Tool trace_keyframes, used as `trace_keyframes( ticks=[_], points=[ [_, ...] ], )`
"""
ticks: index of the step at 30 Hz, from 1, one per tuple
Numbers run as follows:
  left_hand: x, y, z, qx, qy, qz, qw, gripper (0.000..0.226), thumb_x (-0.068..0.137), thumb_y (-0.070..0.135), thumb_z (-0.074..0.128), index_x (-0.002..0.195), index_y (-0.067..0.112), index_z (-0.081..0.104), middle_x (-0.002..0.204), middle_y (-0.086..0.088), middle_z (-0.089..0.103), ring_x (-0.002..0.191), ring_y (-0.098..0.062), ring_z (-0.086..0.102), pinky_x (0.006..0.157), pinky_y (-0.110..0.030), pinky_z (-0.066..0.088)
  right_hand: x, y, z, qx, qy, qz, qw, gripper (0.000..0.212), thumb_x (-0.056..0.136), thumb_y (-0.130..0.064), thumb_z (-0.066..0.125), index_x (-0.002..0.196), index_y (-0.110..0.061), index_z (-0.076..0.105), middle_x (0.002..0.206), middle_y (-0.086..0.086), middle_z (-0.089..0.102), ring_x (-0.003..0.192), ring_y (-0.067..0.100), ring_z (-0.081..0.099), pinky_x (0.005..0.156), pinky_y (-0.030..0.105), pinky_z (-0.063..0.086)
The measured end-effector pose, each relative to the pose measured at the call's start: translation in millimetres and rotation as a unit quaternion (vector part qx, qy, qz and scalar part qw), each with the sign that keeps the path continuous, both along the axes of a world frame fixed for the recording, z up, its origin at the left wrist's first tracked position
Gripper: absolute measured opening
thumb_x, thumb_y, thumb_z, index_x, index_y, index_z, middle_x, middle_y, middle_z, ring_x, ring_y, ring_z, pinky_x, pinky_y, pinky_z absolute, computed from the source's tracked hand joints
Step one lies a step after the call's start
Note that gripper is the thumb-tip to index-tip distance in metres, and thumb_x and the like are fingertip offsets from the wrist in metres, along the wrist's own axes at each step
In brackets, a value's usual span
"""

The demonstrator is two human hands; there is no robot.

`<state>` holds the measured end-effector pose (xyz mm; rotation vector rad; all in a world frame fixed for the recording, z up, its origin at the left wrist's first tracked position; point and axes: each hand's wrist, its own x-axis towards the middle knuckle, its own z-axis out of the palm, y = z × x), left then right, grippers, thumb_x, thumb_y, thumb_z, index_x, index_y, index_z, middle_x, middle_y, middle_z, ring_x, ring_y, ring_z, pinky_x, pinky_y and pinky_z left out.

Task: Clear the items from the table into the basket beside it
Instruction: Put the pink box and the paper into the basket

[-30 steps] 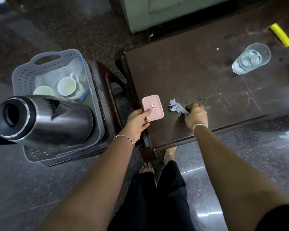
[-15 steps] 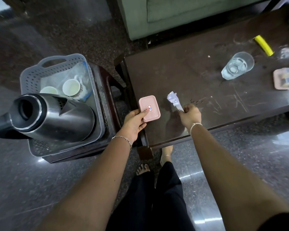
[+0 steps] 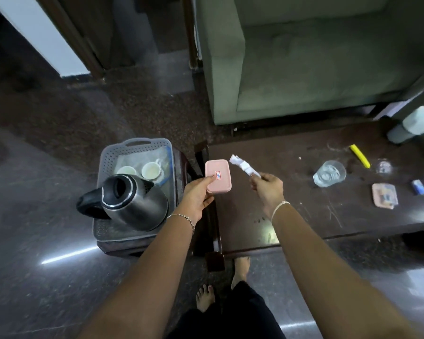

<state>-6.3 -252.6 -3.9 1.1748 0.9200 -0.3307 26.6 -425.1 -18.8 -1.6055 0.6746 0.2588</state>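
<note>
Reaching forward with both bare arms over the left end of the dark, scratched wooden table [image 3: 291, 223], a thin chain circling the left wrist and a pale band the right. Clasping with the left grip [image 3: 197, 194] a pink rectangular box [image 3: 217, 176] with rounded corners, thumb lying on its lid beside a small red-and-blue sticker, just above the table's left edge. Pinching with the right grip [image 3: 267, 189] a crumpled white paper [image 3: 242, 165], its loose end pointing up and left, close to the box yet not touching it.

Resting just left of the table on a dark stool [image 3: 181, 162], and carrying in the grey perforated plastic basket [image 3: 135, 145] a shiny steel kettle [image 3: 132, 204] with open mouth and black handle, two white cups [image 3: 151, 170] behind it, and clear plastic sheeting [image 3: 157, 152] along the far wall.

Lying well apart on the table's right half: a clear glass [image 3: 329, 173], a yellow stick-shaped thing [image 3: 359, 155], a flat pink dish [image 3: 384, 198], a small blue thing [image 3: 419, 187].
</note>
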Motion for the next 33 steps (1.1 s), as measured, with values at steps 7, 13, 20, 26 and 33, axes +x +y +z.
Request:
trace_keyframes(
  ticks=[7,13,20,26,33],
  points=[
    [31.2,32.3,53.2,0.013,-0.044,0.071,0.996,0.016,0.085,0.029,0.070,0.096,0.019,0.063,0.087,-0.001,0.069,0.076,-0.014,0.063,0.064,-0.029,0.052,51.6,43.1,42.2,0.004,-0.040,0.096,0.995,0.008,0.088,-0.018,0.065,0.082,-0.014,0.069,0.059,-0.001,0.057,0.050,0.008,0.046,0.052,0.020,0.041],
    [36.3,81.3,82.4,0.053,-0.077,0.139,0.986,0.016,0.089,0.028,0.066,0.099,0.016,0.064,0.086,0.000,0.069,0.076,-0.015,0.063,0.066,-0.028,0.051,82.6,89.0,58.0,0.011,-0.062,0.171,0.983,0.006,0.087,-0.015,0.065,0.084,-0.014,0.070,0.061,0.000,0.058,0.055,0.011,0.049,0.058,0.025,0.042],
    [27.0,148.1,90.4,0.085,-0.066,0.187,0.976,0.014,0.089,0.030,0.065,0.095,0.018,0.063,0.086,0.000,0.066,0.073,-0.012,0.056,0.060,-0.025,0.045,88.9,151.3,61.0,0.005,-0.058,0.238,0.970,0.008,0.087,-0.016,0.065,0.083,-0.015,0.071,0.064,-0.003,0.062,0.056,0.010,0.053,0.061,0.025,0.045],
    [27.2,211.8,74.4,0.088,-0.041,0.206,0.974,0.013,0.088,0.026,0.068,0.089,0.015,0.061,0.083,-0.002,0.065,0.072,-0.014,0.056,0.063,-0.027,0.046,93.0,201.3,48.7,-0.008,-0.039,0.253,0.967,0.009,0.088,-0.017,0.064,0.091,-0.013,0.072,0.063,-0.003,0.062,0.055,0.007,0.053,0.055,0.020,0.043],
    [39.9,288.2,37.4,0.121,-0.001,0.174,0.977,0.042,0.086,0.020,0.071,0.121,0.001,0.057,0.098,-0.015,0.065,0.061,-0.015,0.051,0.052,-0.025,0.042,92.1,256.8,20.5,-0.054,-0.024,0.208,0.976,0.016,0.084,-0.015,0.067,0.098,-0.010,0.072,0.081,0.007,0.069,0.067,0.015,0.060,0.069,0.031,0.052]
  ],
)
